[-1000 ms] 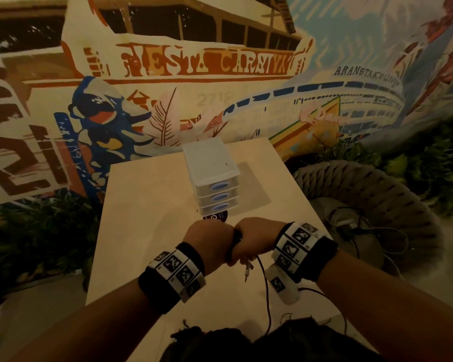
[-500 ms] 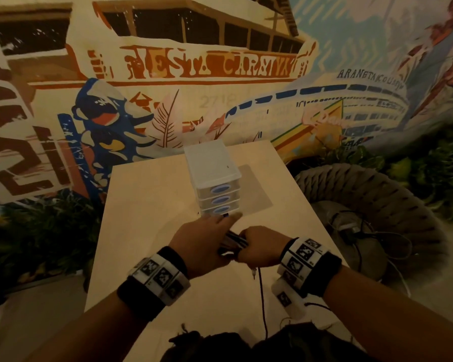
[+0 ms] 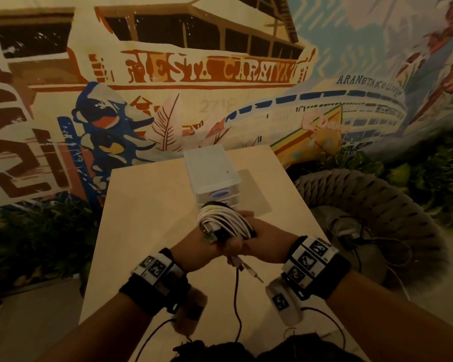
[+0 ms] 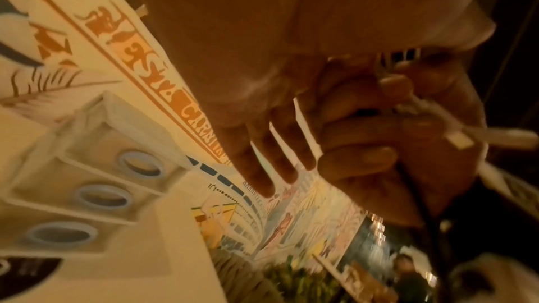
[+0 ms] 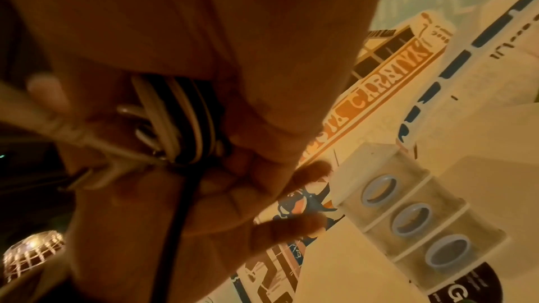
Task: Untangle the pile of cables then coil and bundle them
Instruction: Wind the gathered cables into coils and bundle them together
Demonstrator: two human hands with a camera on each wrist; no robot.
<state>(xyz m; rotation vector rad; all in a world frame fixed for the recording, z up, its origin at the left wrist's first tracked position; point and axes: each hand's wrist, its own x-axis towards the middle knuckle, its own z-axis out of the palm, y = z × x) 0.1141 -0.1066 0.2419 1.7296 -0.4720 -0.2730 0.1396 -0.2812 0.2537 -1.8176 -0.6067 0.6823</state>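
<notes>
The cables (image 3: pixel 224 222), white and black loops gathered into one coil, sit over the middle of the table (image 3: pixel 141 231), just near of the single three-drawer white box (image 3: pixel 212 176). On the left, the left hand (image 3: pixel 194 250) curls under the coil, thumb clamped on its near side. On the right, the right hand (image 3: pixel 262 237) wraps its far side, fingers closed around the strands. One black lead (image 3: pixel 236 296) and two loose plugs dangle below; I'd guess a slackened grip lets the loops spring apart, or that hanging lead snags and drags them out.
</notes>
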